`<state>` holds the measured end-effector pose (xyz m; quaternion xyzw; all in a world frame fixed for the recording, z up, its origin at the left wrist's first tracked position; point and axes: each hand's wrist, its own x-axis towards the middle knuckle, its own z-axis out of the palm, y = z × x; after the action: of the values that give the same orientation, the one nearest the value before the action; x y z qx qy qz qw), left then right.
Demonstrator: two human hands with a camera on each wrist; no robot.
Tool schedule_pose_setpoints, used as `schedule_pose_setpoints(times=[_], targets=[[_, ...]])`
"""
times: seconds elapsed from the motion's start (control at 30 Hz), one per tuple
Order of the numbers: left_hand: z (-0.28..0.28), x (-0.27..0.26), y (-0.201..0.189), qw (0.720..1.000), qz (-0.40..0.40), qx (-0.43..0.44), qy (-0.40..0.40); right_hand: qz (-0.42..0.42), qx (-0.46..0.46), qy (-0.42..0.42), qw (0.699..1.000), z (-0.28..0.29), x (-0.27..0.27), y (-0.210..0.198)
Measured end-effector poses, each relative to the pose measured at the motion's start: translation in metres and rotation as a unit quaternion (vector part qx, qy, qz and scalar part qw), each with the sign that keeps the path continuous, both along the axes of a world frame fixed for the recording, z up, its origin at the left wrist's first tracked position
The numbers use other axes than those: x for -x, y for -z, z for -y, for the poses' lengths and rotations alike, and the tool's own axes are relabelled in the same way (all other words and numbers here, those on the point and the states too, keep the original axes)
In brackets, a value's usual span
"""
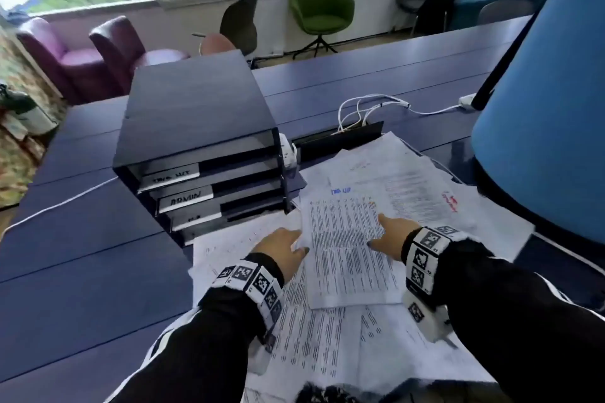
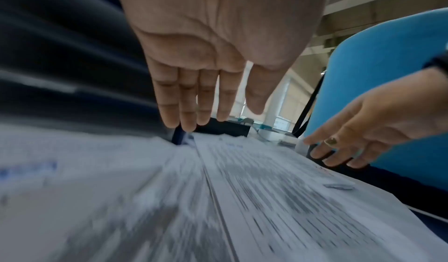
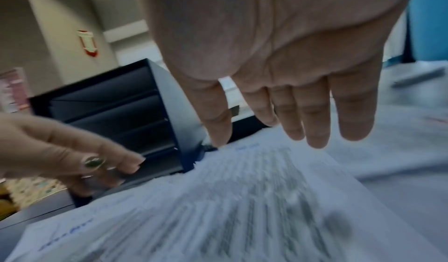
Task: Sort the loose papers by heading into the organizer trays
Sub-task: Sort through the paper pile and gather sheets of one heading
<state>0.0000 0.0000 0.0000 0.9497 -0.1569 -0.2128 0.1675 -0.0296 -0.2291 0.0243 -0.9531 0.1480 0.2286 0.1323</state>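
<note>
A dark organizer [image 1: 196,127] with several stacked trays stands on the blue desk, its white labels facing me. Loose printed papers [image 1: 386,173] lie spread in front of it and to its right. The top sheet [image 1: 347,252], with a blue heading, lies between my hands. My left hand [image 1: 288,247] hovers at that sheet's left edge, fingers straight. My right hand [image 1: 388,232] is above its right part, fingers extended. Both wrist views show flat palms over the paper: left hand [image 2: 201,103], right hand [image 3: 278,116]. Neither holds anything.
A large blue lamp shade [image 1: 550,108] stands at the right, close to the papers. White cables [image 1: 370,108] and a dark cable slot [image 1: 340,137] lie behind the pile. Chairs [image 1: 317,6] stand beyond the desk's far edge. Bare desk surface [image 1: 82,255] stretches to the left.
</note>
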Motion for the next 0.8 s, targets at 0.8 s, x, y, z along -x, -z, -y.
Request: schedule_pose_setpoints(times=[0.8], targets=[[0.037, 0.036, 0.077, 0.934, -0.127, 0.206, -0.262, 0.003, -0.208, 0.211, 0.955, 0.085, -0.015, 0.085]])
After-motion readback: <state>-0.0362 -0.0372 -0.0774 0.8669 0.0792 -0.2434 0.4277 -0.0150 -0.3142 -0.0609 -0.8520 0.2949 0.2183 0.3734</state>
